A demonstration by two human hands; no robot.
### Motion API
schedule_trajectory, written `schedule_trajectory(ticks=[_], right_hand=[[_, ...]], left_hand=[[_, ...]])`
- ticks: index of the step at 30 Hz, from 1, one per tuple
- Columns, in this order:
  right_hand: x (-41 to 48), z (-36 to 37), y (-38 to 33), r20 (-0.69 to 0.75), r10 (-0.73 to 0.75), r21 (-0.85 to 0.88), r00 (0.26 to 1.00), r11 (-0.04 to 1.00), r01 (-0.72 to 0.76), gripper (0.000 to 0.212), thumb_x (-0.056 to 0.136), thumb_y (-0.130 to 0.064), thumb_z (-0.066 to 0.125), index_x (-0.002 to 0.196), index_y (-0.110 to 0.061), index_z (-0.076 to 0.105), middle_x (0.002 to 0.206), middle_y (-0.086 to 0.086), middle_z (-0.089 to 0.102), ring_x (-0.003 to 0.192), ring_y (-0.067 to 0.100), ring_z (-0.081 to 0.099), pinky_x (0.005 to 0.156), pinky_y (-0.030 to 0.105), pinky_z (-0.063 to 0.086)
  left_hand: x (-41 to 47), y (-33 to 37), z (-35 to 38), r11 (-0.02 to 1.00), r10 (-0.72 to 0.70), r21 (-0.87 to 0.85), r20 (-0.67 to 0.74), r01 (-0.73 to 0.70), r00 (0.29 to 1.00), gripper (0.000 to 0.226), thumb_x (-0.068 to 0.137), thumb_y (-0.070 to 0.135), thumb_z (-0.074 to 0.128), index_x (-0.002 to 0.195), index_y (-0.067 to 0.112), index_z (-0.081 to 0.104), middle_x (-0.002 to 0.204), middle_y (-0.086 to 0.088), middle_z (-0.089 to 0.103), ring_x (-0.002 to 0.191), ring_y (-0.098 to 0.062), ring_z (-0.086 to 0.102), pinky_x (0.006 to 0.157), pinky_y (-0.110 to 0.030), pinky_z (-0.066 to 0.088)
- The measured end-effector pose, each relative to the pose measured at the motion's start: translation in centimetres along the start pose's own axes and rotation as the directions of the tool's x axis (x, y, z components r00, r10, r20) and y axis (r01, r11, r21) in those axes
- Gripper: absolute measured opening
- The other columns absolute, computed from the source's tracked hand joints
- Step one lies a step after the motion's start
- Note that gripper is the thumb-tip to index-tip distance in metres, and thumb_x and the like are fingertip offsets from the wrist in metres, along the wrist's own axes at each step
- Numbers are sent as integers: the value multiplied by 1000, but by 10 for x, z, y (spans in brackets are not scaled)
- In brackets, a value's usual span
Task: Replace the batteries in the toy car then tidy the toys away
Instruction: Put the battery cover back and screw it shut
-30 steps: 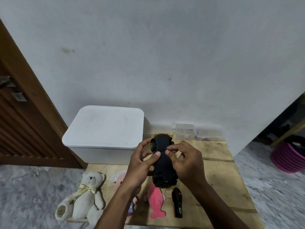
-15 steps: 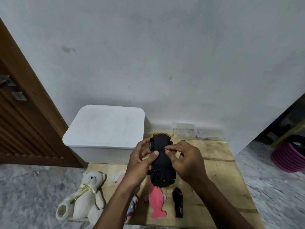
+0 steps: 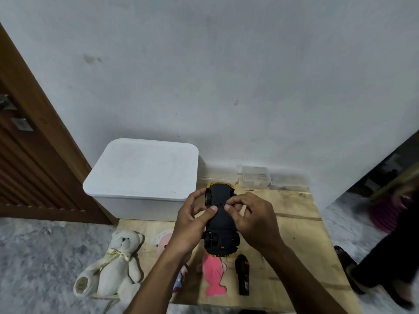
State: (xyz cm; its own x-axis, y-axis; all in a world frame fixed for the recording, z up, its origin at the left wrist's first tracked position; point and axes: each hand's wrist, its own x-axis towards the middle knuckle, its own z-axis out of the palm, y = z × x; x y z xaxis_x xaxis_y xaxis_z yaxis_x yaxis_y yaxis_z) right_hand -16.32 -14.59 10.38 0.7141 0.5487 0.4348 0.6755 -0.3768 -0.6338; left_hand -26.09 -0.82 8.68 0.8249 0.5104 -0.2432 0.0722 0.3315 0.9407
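A toy car is held upside down above the wooden board, its black underside facing me and yellow body edges showing at both ends. My left hand grips its left side, thumb pressed on the underside. My right hand holds the right side, thumb and forefinger pinched at the middle of the underside. A black remote control lies on the board below the car. No batteries are visible.
A lidded white storage box stands at the back left. A cream teddy bear and a pink plush toy lie on the board's front left. Small clear containers sit against the wall. A person's dark legs stand at right.
Both hands and the car have stayed almost in place, with the right fingers shifting slightly on the underside. A person's legs have come into view at the right edge.
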Motion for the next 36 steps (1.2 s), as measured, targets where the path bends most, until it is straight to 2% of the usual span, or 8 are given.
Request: schedule_trajectory(ticks=[4, 7, 13, 18, 24, 30, 33, 36], right_hand=[[-1, 0, 16, -53, 291, 302, 955, 916, -263, 10, 84, -12, 76, 90, -20, 77, 74, -5, 69, 54, 4, 55, 52, 15, 41], [-3, 0, 51, -111, 453, 363, 885, 847, -389, 9, 88, -9, 71, 90, -17, 76, 83, -2, 73, 78, 14, 66, 65, 25, 54], [-18, 12, 143, 17, 715, 80, 699, 696, -714, 15, 82, -16, 73, 97, -18, 75, 98, 3, 75, 90, 17, 69, 86, 35, 55], [-41, 32, 183, 243, 796, -297, 555, 606, -738, 46, 77, -24, 71, 122, -20, 61, 111, 5, 67, 97, 22, 65, 85, 35, 55], [-50, 51, 195, 261, 776, -380, 574, 629, -678, 60, 81, -28, 66, 138, -24, 47, 120, 9, 65, 105, 29, 63, 75, 30, 46], [-49, 55, 204, 241, 738, -360, 630, 671, -649, 34, 93, -23, 55, 127, -24, 54, 111, 9, 67, 96, 30, 65, 82, 40, 55], [-43, 50, 197, 201, 748, -192, 632, 663, -724, 44, 87, -13, 61, 128, -27, 54, 100, 10, 69, 83, 29, 67, 77, 45, 59], [-26, 34, 167, 137, 775, 210, 617, 586, -782, 67, 86, 6, 63, 144, -21, 44, 102, 16, 65, 76, 33, 69, 60, 48, 62]], left_hand=[[2, -4, -1, 1000, -20, -8, 1, 20, 1000, 44, 96, 9, 66, 131, 33, 58, 112, -23, 70, 87, -22, 72, 66, -33, 57], [3, -8, -5, 1000, -15, -22, -13, 15, 1000, 44, 96, 8, 65, 131, 33, 59, 113, -19, 71, 87, -19, 72, 65, -32, 56], [7, -15, -7, 999, -21, -42, -17, 21, 1000, 46, 97, 7, 63, 133, 34, 56, 124, -12, 68, 94, -18, 70, 58, -25, 56], [11, -17, -5, 1000, 17, -7, 3, -17, 1000, 49, 98, 8, 61, 129, 46, 57, 127, -4, 66, 124, -28, 61, 70, -30, 60], [13, -14, -2, 998, 40, 51, 7, -40, 999, 51, 98, 17, 66, 129, 56, 56, 127, -2, 66, 126, -30, 60, 89, -49, 60], [7, -10, -2, 989, 34, 140, 21, -37, 999, 59, 81, 44, 70, 133, 63, 49, 131, -5, 61, 128, -28, 57, 96, -57, 57], [5, -8, -2, 990, 38, 132, 35, -42, 999, 55, 92, 31, 68, 133, 62, 49, 131, -11, 60, 123, -27, 61, 95, -54, 58], [3, -7, -4, 988, 60, 139, 54, -67, 997, 56, 101, 20, 61, 136, 62, 47, 133, -3, 62, 123, -24, 62, 95, -52, 58]])
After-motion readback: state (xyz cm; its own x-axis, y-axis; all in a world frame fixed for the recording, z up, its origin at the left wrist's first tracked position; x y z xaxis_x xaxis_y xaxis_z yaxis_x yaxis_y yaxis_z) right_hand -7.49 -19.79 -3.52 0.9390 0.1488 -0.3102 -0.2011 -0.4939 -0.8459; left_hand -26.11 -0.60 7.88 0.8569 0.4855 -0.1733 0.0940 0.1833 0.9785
